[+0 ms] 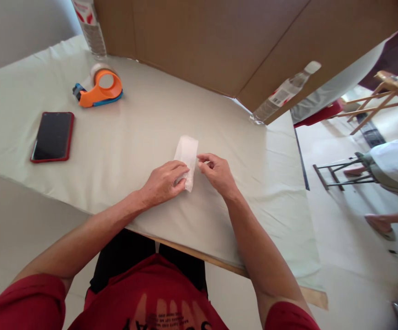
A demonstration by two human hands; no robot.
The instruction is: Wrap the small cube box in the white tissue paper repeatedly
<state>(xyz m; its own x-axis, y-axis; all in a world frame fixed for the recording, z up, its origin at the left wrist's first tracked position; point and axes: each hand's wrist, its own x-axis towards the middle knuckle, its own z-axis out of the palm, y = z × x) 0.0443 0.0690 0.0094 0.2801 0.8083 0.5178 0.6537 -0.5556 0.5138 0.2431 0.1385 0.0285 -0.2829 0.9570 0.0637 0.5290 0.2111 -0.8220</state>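
Bench-top arrangement, head view. Two clear plastic bottles stand against the brown cardboard panel (199, 41) at the back of the cloth-covered bench (133, 128). The left bottle (96, 39), cut off by the upper edge of the view, bears a red-and-white label; the right bottle (283, 97) has a white cap, and its outline slants toward the upper right. The contents of both bottles cannot be made out. An orange-and-blue tape dispenser (97, 95), holding a roll of tape, lies near the left bottle; nearer the front edge is a dark-screened device (52, 136) in a red case.

The thin white strip (187, 149) lies toward the front of the bench, between the two hands. Its long axis runs away from the wearer, almost straight up the view—the wider end pointing toward the panel, the narrower, crumpled end toward the wearer. Whether it encloses anything cannot be told.

The left hand (168, 178) pinches the strip's near left portion between thumb and fingers. The right hand (216, 172) is beside the right edge, fingers curled, thumb and forefinger tips close together—whether they grip that edge cannot be told.
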